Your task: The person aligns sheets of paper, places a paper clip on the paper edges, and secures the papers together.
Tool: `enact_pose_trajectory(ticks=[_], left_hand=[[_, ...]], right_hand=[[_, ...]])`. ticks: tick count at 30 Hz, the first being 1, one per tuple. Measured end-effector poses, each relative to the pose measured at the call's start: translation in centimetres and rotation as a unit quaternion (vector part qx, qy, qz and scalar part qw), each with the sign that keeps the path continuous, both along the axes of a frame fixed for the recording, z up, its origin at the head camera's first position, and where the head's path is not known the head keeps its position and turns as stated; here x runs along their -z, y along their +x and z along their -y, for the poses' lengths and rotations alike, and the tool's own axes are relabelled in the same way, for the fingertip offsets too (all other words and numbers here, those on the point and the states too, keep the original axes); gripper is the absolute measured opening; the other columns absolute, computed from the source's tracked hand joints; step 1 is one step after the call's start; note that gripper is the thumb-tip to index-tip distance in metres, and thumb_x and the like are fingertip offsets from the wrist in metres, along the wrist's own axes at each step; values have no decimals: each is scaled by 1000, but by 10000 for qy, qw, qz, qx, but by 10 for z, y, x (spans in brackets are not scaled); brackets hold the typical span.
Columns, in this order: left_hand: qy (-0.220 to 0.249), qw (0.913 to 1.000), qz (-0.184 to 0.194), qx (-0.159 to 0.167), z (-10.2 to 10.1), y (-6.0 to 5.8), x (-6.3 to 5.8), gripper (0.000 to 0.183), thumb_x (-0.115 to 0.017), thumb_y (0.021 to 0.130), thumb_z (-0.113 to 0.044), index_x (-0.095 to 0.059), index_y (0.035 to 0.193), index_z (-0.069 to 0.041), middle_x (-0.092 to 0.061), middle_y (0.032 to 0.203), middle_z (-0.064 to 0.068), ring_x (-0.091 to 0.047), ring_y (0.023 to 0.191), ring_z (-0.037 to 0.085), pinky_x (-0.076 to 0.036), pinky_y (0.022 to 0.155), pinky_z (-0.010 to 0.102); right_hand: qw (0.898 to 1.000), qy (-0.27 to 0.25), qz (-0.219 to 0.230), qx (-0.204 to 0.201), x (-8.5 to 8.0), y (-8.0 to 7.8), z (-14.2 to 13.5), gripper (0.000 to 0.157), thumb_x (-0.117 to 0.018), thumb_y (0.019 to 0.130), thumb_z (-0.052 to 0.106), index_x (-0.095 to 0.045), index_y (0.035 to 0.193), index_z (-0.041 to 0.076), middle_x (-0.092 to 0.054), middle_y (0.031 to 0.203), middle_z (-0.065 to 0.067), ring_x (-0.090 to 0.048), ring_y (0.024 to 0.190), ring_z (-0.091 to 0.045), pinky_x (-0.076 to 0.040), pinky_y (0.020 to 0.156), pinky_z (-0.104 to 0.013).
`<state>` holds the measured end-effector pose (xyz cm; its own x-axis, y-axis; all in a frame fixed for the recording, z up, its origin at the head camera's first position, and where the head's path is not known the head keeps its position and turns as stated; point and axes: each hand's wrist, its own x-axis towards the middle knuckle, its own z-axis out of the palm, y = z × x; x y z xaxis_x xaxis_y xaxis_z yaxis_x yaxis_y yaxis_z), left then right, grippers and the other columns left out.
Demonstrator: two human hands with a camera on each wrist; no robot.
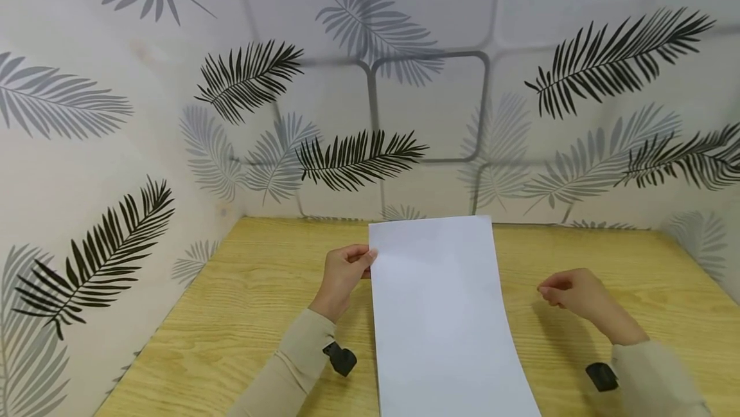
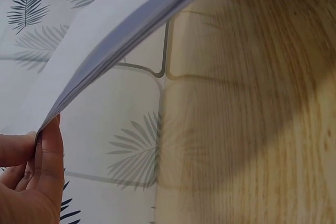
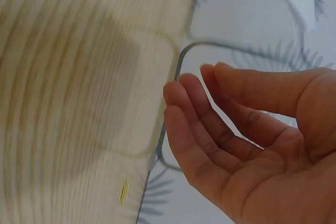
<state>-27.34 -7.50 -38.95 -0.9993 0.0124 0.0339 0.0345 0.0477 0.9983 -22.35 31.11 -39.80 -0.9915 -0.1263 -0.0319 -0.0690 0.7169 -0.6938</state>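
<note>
A person in beige sleeves (image 1: pixel 295 359) is leaning both forearms in from the bottom of the frame, and between them a thin stack of white paper (image 1: pixel 436 314) is taking up the lower middle, its near end running out past the bottom edge. The left hand (image 1: pixel 343 272), just left of centre, is pinching the paper's left edge close to its far corner; the thumb is lying on the front face while the fingers are pressing from behind, so they are clamped on the sheets. In the left wrist view, I am seeing several layers along that edge, which is arching from the lower left up to the top and standing clear of the wood-grain surface (image 1: pixel 231 314). The right hand (image 1: pixel 578 295) is hovering at the lower right, apart from the paper and holding nothing. Its fingers are curving loosely, with the thumb tip coming very near the forefinger; whether those two are touching, I cannot tell. A black device (image 1: pixel 341 359) is sitting at the left wrist, and another is showing beside the right cuff. Toward the bottom left of the right wrist view, a small yellow mark (image 3: pixel 124 192) is showing on the surface. Behind everything, the wall (image 1: pixel 428 108) is displaying black and grey leaves across the upper frame.
</note>
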Motion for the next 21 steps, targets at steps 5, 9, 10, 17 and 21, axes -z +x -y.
enact_pose_trajectory(ticks=[5,9,10,17,21], left_hand=[[-54,10000,-28,26,0,0,0,29,-66,92,-12,-65,114,7,-66,93,10,-59,70,11,-55,78,38],[-51,10000,-10,42,0,1,1,29,-66,93,-12,-65,114,8,-66,91,9,-59,69,11,-55,77,38],[-47,10000,-1,46,0,1,1,29,-66,93,-12,-65,114,8,-65,91,8,-59,69,11,-55,78,38],[-83,9999,-6,62,-1,1,3,28,-65,93,-12,-66,114,7,-65,91,8,-59,71,11,-54,80,41],[-98,9999,-51,61,0,2,1,26,-65,93,-12,-66,112,6,-65,92,9,-60,71,12,-54,79,40]], right_hand=[[9958,754,-340,402,-1,-3,-22,24,-57,95,6,-63,101,-16,-65,85,-21,-62,73,-30,-51,62,-41],[9907,1082,-482,674,0,-4,-35,23,-55,93,2,-60,102,-19,-63,91,-29,-61,78,-38,-51,64,-46],[9899,1106,-513,729,0,-5,-37,24,-54,93,1,-60,103,-19,-62,92,-30,-61,78,-39,-51,64,-46],[9851,1197,-828,920,7,-7,-50,24,-49,89,-5,-56,104,-23,-61,94,-35,-60,73,-36,-49,59,-41],[9831,1290,-910,928,14,-8,-60,30,-47,85,-6,-54,107,-25,-57,100,-41,-59,80,-45,-50,64,-47]])
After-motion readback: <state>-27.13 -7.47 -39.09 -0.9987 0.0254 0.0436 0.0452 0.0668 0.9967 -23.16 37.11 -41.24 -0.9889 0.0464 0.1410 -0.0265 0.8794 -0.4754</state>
